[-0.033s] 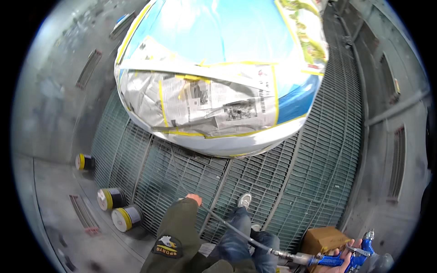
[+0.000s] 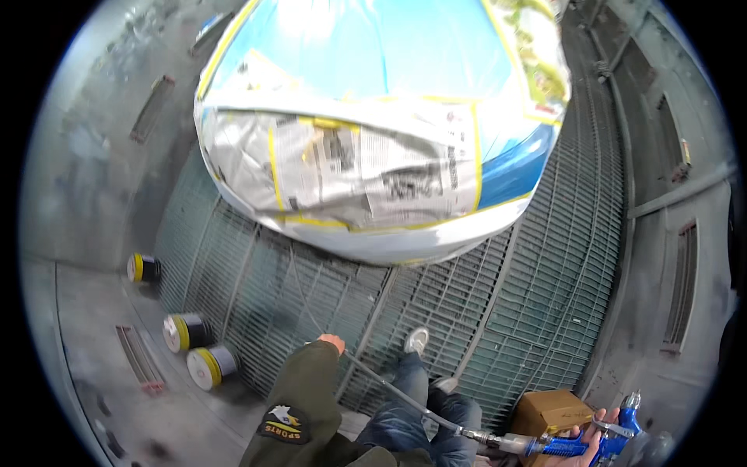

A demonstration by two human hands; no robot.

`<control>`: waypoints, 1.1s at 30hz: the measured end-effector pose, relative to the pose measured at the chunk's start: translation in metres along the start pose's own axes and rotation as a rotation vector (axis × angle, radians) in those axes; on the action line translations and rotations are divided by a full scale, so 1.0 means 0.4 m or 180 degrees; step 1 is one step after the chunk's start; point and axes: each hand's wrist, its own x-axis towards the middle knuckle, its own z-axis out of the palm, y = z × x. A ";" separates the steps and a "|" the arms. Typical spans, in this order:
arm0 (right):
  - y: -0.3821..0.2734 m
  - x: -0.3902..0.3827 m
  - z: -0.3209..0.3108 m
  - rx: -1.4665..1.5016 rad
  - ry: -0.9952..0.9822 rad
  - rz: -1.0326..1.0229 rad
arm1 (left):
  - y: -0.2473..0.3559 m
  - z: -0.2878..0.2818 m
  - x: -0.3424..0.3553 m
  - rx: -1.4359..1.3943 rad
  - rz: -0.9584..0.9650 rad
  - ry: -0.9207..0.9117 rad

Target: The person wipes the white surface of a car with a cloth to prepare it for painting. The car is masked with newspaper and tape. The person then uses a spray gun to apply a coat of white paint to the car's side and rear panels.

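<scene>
My right hand [image 2: 594,444] is closed around the handle of a blue spray gun [image 2: 621,442] with a silver nozzle, at the lower right. A grey air hose [image 2: 397,391] joins the gun through a metal fitting. It runs left past my legs to my left hand [image 2: 333,342], which is closed on it. From there the hose goes forward over the floor grating toward the car. Ahead stands a car's end [image 2: 373,233], covered with blue film, newspaper [image 2: 366,167] and yellow tape, its lower part white. Neither hand touches it.
Several yellow-banded cans [image 2: 187,332] stand along the left side. A cardboard box [image 2: 554,412] sits beside my right hand. Metal grating [image 2: 311,280] covers the floor under my feet. Grey walls [image 2: 101,187] with slotted fixtures close in both sides.
The view has shifted slightly, and more of my right shoe shows. Both hands keep their hold on the spray gun and the hose.
</scene>
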 end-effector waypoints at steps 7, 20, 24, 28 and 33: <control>0.259 0.332 0.063 -0.1868 -0.1306 -0.0650 | 0.455 0.347 0.130 -0.1564 -0.0071 -0.0670; 0.355 0.225 0.365 -0.1779 -0.5065 0.2037 | 0.870 0.177 0.071 -0.3828 0.0917 0.1652; 0.421 0.082 0.347 -0.1748 -0.5413 0.2036 | 0.792 -0.037 -0.208 -0.6915 0.2744 0.1751; 0.445 -0.011 0.363 -0.1686 -0.5700 0.2274 | 0.807 -0.043 -0.266 -0.6728 0.3313 0.2617; 0.439 -0.129 0.396 -0.1703 -0.5630 0.1904 | 0.763 -0.024 -0.351 -0.7119 0.2580 0.3736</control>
